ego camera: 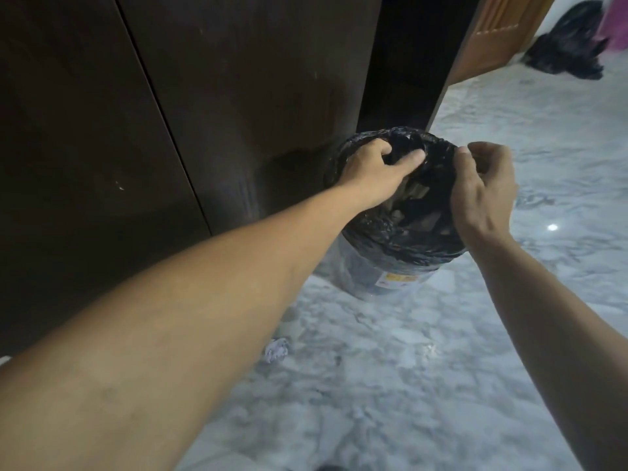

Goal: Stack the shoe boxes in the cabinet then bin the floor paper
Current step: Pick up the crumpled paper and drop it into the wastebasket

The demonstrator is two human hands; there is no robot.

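Observation:
A pale round bin [380, 277] lined with a black plastic bag [401, 239] stands on the marble floor beside the dark cabinet [204, 96]. My left hand [377, 171] reaches over the bin's mouth and grips a fold of the black liner near the far rim. At the right rim my right hand [482, 188] pinches the liner's edge between curled fingers. Brownish scraps lie inside the bin. One crumpled piece of white paper [277, 350] lies on the floor under my left forearm. No shoe boxes are in view; the cabinet doors are closed.
The marble floor [390, 385] spreads to the right and toward me. A wooden door [499, 32] stands open at the upper right, with a black bag [571, 45] and pink cloth [615, 22] beyond it.

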